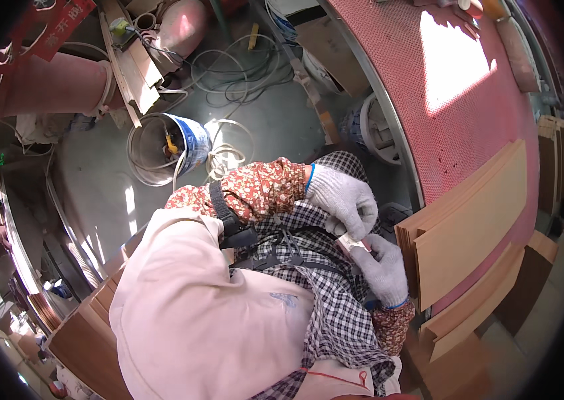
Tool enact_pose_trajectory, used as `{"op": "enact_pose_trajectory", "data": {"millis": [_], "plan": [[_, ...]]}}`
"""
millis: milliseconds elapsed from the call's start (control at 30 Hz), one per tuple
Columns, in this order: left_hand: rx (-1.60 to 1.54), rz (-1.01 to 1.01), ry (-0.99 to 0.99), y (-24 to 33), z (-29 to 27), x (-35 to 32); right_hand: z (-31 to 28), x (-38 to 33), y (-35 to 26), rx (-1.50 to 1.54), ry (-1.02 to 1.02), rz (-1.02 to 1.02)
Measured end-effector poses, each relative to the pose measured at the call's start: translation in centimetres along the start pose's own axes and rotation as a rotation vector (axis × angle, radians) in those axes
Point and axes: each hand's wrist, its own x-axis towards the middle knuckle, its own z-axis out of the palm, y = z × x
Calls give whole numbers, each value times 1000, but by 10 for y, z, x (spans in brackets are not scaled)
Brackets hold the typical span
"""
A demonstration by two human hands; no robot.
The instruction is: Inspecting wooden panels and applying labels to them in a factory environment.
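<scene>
A small flat piece, whitish with a reddish edge, is between my two hands over my lap; its kind is too small to make out. My left hand, in a pale knitted glove with a blue cuff, is closed, its thumb and fingers pinched at the upper end of the piece. My right hand, gloved the same way, grips the piece from the other side with bent fingers. Part of the piece is hidden by the gloves. Both forearms wear red flowered sleeves.
Beside my right hand, a stack of brown boards stands at the edge of the red-topped table. More boards lie nearer. A blue and white bucket stands on the floor, with loose hoses behind it. Another bucket sits by the table.
</scene>
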Motion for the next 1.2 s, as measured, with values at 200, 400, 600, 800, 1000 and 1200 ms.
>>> {"op": "enact_pose_trajectory", "data": {"millis": [200, 400, 600, 800, 1000, 1200], "plan": [[-29, 81, 83, -10, -28, -19, 19, -7, -6, -143, 241, -128], [-526, 310, 911, -76, -166, -19, 26, -35, -12, -229, 645, -254], [-410, 344, 1629, -123, -286, -2, -1, -16, -24, -319, 1227, -169], [-249, 407, 1609, -163, -388, 13, -21, 22, 27, -441, 1407, -236], [-349, 474, 1637, -160, -413, 22, -16, 25, 7, -520, 1401, -249], [-365, 669, 1514, -123, -365, 6, -16, 27, 7, -502, 1419, -218]]}}
